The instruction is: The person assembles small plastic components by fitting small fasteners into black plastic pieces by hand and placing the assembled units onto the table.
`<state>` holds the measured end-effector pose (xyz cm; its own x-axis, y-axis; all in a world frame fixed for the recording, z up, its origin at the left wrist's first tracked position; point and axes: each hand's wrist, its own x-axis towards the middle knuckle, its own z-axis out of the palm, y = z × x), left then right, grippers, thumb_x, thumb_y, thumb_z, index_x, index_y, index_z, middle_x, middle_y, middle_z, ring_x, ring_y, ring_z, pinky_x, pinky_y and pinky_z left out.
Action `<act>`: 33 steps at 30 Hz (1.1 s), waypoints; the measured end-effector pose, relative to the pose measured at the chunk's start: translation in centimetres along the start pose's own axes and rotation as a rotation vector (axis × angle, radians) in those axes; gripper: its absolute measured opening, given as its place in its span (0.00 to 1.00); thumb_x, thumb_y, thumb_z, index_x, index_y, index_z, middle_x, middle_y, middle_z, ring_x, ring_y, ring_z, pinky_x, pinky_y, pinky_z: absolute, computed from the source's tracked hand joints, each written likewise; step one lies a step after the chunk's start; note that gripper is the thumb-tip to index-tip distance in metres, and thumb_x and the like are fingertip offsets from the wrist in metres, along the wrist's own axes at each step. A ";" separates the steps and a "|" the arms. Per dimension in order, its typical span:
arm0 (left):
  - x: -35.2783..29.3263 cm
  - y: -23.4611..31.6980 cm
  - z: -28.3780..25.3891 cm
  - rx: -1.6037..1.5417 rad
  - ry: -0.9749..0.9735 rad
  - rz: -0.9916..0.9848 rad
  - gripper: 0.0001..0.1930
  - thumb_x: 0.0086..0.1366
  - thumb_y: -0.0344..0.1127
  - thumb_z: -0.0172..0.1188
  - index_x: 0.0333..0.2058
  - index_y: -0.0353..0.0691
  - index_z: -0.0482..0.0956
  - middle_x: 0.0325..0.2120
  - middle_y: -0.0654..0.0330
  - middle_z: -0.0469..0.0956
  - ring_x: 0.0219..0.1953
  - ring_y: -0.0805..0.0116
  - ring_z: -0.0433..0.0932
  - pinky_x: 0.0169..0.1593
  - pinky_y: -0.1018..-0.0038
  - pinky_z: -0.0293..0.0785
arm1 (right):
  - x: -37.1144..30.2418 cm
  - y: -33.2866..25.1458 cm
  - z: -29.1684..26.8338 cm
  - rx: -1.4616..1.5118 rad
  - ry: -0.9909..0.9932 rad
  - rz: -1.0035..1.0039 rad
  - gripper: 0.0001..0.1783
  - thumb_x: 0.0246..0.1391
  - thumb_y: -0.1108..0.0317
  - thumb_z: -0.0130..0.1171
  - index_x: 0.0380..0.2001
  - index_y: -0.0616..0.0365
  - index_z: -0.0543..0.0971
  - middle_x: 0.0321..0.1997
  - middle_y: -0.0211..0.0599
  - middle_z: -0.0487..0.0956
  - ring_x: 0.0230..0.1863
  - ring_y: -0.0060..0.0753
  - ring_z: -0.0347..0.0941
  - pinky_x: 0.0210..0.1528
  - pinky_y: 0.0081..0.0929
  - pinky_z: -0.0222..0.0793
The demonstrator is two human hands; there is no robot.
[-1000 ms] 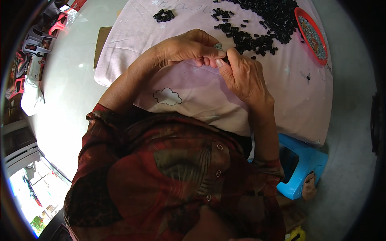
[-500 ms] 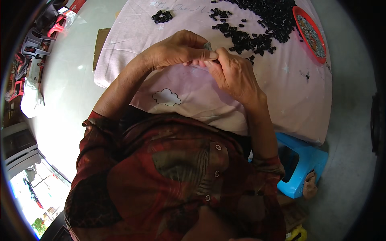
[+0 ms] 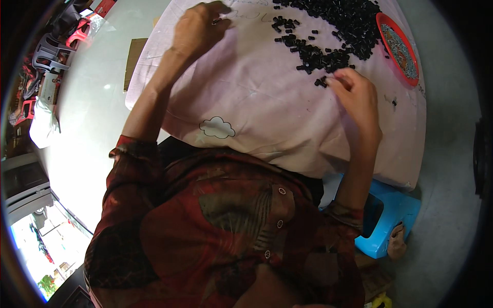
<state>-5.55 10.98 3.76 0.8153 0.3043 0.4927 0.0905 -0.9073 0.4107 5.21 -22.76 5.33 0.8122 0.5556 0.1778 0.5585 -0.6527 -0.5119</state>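
My left hand [image 3: 197, 32] is at the far left of the table, its thumb and fingers apart. It covers most of the spot where a small cluster of black parts lies; a little dark and shiny detail shows between the fingers. My right hand [image 3: 357, 95] is beside a few small black cylindrical parts [image 3: 321, 82] at the near end of the heap. Its thumb and forefinger point at them with a gap between; whether they touch is hard to tell. The large heap of black parts [image 3: 341, 23] spreads across the far side.
A red tray [image 3: 414, 81] of small metal pieces, apparently screws, stands at the table's right edge. The pink tablecloth [image 3: 257, 110] has a cloud print. A blue plastic stool [image 3: 395, 205] stands at the lower right. Grey chairs [image 3: 49, 54] are far left.
Both hands were together over the middle, around a small item. They have parted: the left went to the far-left cluster, the right moved right to the heap's near edge.
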 end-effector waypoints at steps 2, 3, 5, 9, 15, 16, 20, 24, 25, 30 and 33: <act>1.0 1.1 2.2 -0.220 -0.122 0.062 0.12 0.61 0.34 0.65 0.44 0.44 0.84 0.33 0.54 0.85 0.32 0.63 0.84 0.39 0.70 0.79 | 1.2 -0.5 1.4 -0.062 -0.002 -0.130 0.11 0.57 0.65 0.61 0.40 0.60 0.81 0.27 0.40 0.81 0.27 0.32 0.75 0.36 0.29 0.70; 1.4 2.7 3.1 -0.252 -0.213 0.058 0.11 0.62 0.35 0.64 0.42 0.43 0.84 0.33 0.56 0.85 0.32 0.63 0.84 0.39 0.70 0.79 | 1.7 -0.2 1.8 -0.062 -0.001 -0.130 0.11 0.57 0.65 0.61 0.40 0.60 0.81 0.27 0.40 0.81 0.27 0.32 0.75 0.36 0.29 0.70; 2.3 4.4 6.3 -0.241 -0.236 0.186 0.10 0.62 0.37 0.64 0.39 0.40 0.84 0.31 0.55 0.84 0.33 0.62 0.84 0.40 0.68 0.79 | 2.6 0.2 2.4 -0.181 0.178 -0.210 0.12 0.57 0.65 0.61 0.41 0.60 0.81 0.29 0.41 0.82 0.30 0.35 0.78 0.37 0.28 0.71; 4.1 5.6 9.9 -0.295 -0.265 0.227 0.11 0.61 0.39 0.65 0.40 0.42 0.83 0.31 0.54 0.84 0.32 0.59 0.83 0.39 0.67 0.78 | 1.9 1.9 1.1 -0.024 0.228 -0.052 0.13 0.58 0.64 0.60 0.43 0.59 0.82 0.34 0.43 0.84 0.34 0.40 0.80 0.40 0.30 0.73; 6.3 5.5 11.4 -0.573 -0.267 0.147 0.07 0.57 0.29 0.66 0.34 0.33 0.83 0.25 0.53 0.83 0.26 0.67 0.80 0.33 0.69 0.77 | -0.2 6.7 -3.1 -0.535 0.346 0.272 0.15 0.59 0.59 0.59 0.42 0.59 0.83 0.41 0.45 0.85 0.40 0.47 0.81 0.45 0.38 0.73; 6.5 5.1 11.5 -0.635 -0.288 0.119 0.07 0.57 0.30 0.66 0.33 0.33 0.82 0.25 0.54 0.83 0.26 0.67 0.80 0.33 0.69 0.77 | -0.2 7.0 -2.9 -0.501 0.330 0.254 0.16 0.58 0.59 0.59 0.41 0.59 0.83 0.41 0.45 0.85 0.41 0.48 0.81 0.46 0.38 0.73; 5.9 6.4 9.4 -0.660 -0.289 0.069 0.06 0.57 0.30 0.66 0.32 0.33 0.81 0.24 0.55 0.81 0.26 0.69 0.78 0.32 0.70 0.76 | 0.0 9.0 -1.9 -0.459 0.369 0.180 0.14 0.57 0.60 0.59 0.40 0.59 0.84 0.39 0.44 0.85 0.41 0.46 0.81 0.46 0.36 0.74; 4.8 8.0 7.2 -0.639 -0.264 0.006 0.07 0.57 0.29 0.65 0.32 0.32 0.81 0.24 0.55 0.80 0.27 0.68 0.77 0.33 0.69 0.75 | -0.4 8.6 -1.6 -0.315 0.465 0.140 0.13 0.57 0.64 0.60 0.40 0.59 0.85 0.37 0.42 0.85 0.37 0.39 0.82 0.45 0.33 0.74; 4.7 8.1 7.1 -0.632 -0.271 0.027 0.07 0.56 0.29 0.65 0.32 0.32 0.81 0.24 0.55 0.80 0.27 0.68 0.77 0.33 0.69 0.75 | -0.6 8.4 -1.7 -0.253 0.484 0.154 0.13 0.56 0.66 0.60 0.41 0.60 0.85 0.35 0.41 0.85 0.36 0.35 0.81 0.44 0.30 0.74; 3.2 7.1 7.9 -0.804 -0.429 -0.070 0.04 0.61 0.28 0.65 0.33 0.34 0.82 0.26 0.61 0.81 0.27 0.73 0.77 0.32 0.74 0.74 | -0.7 2.7 -0.8 0.072 0.261 0.080 0.12 0.57 0.69 0.60 0.43 0.61 0.84 0.33 0.37 0.84 0.32 0.24 0.77 0.40 0.23 0.72; 2.4 6.7 8.9 -0.997 -0.557 -0.186 0.12 0.65 0.37 0.64 0.43 0.36 0.82 0.28 0.65 0.82 0.30 0.75 0.77 0.37 0.76 0.74 | 0.3 2.1 0.9 -0.058 0.164 -0.161 0.13 0.57 0.70 0.60 0.44 0.61 0.84 0.31 0.35 0.82 0.30 0.21 0.74 0.37 0.21 0.71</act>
<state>2.14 3.02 0.84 0.9983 0.0140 0.0560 -0.0532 -0.1544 0.9866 6.44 -23.52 3.59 0.7258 0.5668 0.3898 0.6879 -0.5939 -0.4173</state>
